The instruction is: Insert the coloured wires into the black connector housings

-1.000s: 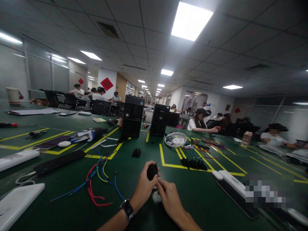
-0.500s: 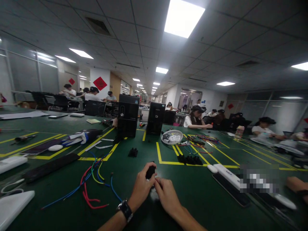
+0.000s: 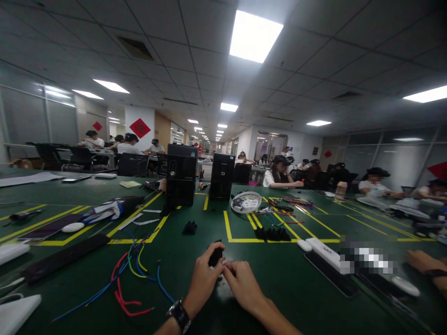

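My left hand, with a watch on the wrist, is closed around a small black block-shaped part. Thumb and fingers of my right hand are pinched together at the near side of that part, touching or almost touching my left fingertips. What the right fingertips grip, if anything, is hidden. A similar dark part sits on the green table beyond my hands. To the right of it lies a row of black toothed parts. Loose red, blue and yellow-green wires spread out left of my hands.
Two black computer cases stand at the back, near a white basket. A long black bar lies left; a white case and dark phone-like slab lie right. Another person's hand rests at the right edge.
The view has turned right, so the table's things shift left in it. Another person's hand has come into view at the right. My hands keep nearly the same grip on the black part.
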The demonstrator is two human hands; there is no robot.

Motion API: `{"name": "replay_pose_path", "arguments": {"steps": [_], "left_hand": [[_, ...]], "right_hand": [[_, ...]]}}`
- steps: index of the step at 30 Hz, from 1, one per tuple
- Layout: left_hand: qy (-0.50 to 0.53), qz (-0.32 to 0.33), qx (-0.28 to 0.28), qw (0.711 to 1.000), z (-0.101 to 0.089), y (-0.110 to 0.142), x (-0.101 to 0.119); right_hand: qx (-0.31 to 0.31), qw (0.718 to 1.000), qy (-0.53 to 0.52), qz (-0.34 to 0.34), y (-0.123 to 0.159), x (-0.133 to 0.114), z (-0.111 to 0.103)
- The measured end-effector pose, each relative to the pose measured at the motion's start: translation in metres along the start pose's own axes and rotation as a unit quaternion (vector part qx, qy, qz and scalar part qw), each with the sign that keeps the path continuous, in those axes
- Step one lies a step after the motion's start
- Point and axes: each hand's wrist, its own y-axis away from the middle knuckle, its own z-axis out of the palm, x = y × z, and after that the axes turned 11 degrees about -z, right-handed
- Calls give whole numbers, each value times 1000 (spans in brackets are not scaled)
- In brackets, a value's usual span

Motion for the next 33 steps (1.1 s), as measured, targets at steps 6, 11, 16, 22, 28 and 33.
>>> {"name": "replay_pose_path", "arguments": {"steps": [6, 11, 16, 22, 28, 33], "left_hand": [[4, -34, 39, 999, 19, -14, -11], [97, -70, 47, 992, 36, -24, -11], [260, -136, 21, 956, 28, -26, -12], [265, -143, 58, 952, 19, -32, -27], [238, -168, 84, 953, 22, -36, -36], [318, -199, 96, 922, 26, -33, -28]], "right_hand": [[-16, 1000, 1, -9, 1, 15, 1], [-3, 999, 42, 16, -1, 26, -10], [-7, 1000, 4, 20, -3, 22, -17], [-48, 998, 30, -7, 2, 6, -8], [-99, 988, 116, -13, 2, 0, -15], [-111, 979, 166, -33, 1, -2, -16]]}}
